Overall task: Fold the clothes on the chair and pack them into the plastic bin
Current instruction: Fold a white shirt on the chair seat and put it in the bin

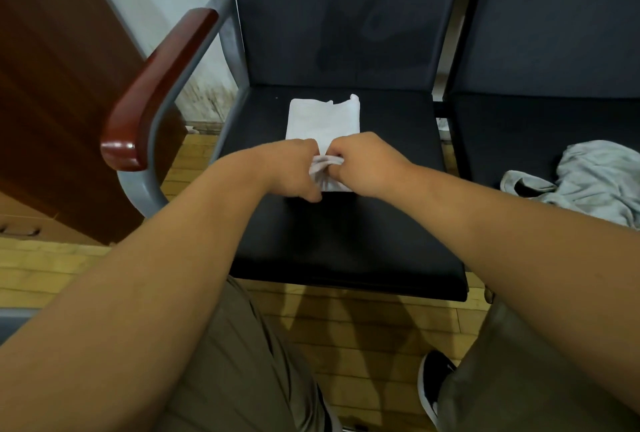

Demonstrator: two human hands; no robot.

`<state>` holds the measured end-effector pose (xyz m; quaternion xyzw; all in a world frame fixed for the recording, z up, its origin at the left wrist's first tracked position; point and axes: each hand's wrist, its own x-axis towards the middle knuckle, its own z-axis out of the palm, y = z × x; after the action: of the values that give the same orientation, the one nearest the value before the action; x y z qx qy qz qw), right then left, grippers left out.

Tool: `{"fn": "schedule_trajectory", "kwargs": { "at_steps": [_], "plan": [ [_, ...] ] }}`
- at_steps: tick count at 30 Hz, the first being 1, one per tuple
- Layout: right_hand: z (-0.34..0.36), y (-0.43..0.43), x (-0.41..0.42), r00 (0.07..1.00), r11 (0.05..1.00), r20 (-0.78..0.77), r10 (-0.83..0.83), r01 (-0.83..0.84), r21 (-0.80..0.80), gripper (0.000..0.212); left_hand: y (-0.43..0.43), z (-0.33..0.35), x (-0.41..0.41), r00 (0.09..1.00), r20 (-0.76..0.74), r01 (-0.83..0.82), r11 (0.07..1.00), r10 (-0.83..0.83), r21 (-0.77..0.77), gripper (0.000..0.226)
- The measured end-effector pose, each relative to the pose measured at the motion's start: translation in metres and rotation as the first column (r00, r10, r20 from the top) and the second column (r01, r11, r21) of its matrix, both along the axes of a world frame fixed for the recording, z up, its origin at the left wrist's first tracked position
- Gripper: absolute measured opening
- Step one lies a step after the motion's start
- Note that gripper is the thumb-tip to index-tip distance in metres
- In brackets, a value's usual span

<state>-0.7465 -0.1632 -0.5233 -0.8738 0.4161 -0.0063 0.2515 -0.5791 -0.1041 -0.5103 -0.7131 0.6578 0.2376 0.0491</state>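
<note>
A white garment point(323, 119), folded into a narrow strip, lies on the black seat of the chair point(346, 234). My left hand point(291, 168) and my right hand point(367, 163) meet side by side at its near end, and both grip the bunched white cloth there. The far end of the strip lies flat toward the backrest. A crumpled grey garment point(592, 182) lies loose on the neighbouring seat to the right. No plastic bin is in view.
The chair has a red-brown wooden armrest point(156, 92) on a grey metal frame at the left. A dark wooden cabinet point(59, 85) stands further left. Below the seat are a wooden floor, my knees and a black shoe point(433, 386).
</note>
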Motion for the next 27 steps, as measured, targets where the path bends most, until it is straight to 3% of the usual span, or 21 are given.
{"fn": "schedule_trajectory", "kwargs": {
  "at_steps": [4,6,8,11,14,19,23,27],
  "plan": [
    [0.005,-0.002,-0.001,0.999,1.000,0.035,-0.017,0.016,0.009,0.015,-0.004,-0.003,0.002,0.982,0.186,0.028,0.993,-0.006,-0.115,0.015],
    [0.005,-0.002,-0.007,0.997,0.999,0.073,-0.005,0.003,0.038,0.008,-0.005,0.000,0.004,0.981,0.193,0.019,0.994,0.002,-0.110,0.015],
    [0.008,-0.001,-0.014,0.997,0.995,0.046,0.059,-0.062,0.082,0.007,-0.002,0.002,0.006,0.989,0.148,0.022,0.997,-0.011,-0.076,0.020],
    [0.012,0.004,-0.024,0.980,0.977,-0.081,0.184,-0.172,0.129,0.011,0.010,0.004,0.006,0.998,0.041,0.046,0.999,-0.045,-0.015,0.007],
    [0.021,0.010,-0.031,0.938,0.952,-0.196,0.286,-0.254,0.170,0.014,0.022,0.011,0.005,0.995,-0.073,0.072,0.987,-0.063,0.141,0.012],
    [0.042,0.014,-0.043,0.936,0.910,-0.142,0.323,-0.266,0.317,0.020,0.036,0.032,0.005,0.939,-0.339,0.068,0.934,0.059,0.350,0.024],
    [0.054,0.004,-0.042,0.984,0.951,0.030,0.178,-0.180,0.251,0.017,0.035,0.046,0.016,0.895,-0.426,-0.031,0.973,0.129,0.229,0.021],
    [0.046,-0.015,-0.031,0.976,0.971,0.212,-0.042,-0.010,0.239,0.024,0.016,0.037,0.025,0.923,-0.325,-0.250,0.963,0.206,-0.099,0.016]
  ]
}}
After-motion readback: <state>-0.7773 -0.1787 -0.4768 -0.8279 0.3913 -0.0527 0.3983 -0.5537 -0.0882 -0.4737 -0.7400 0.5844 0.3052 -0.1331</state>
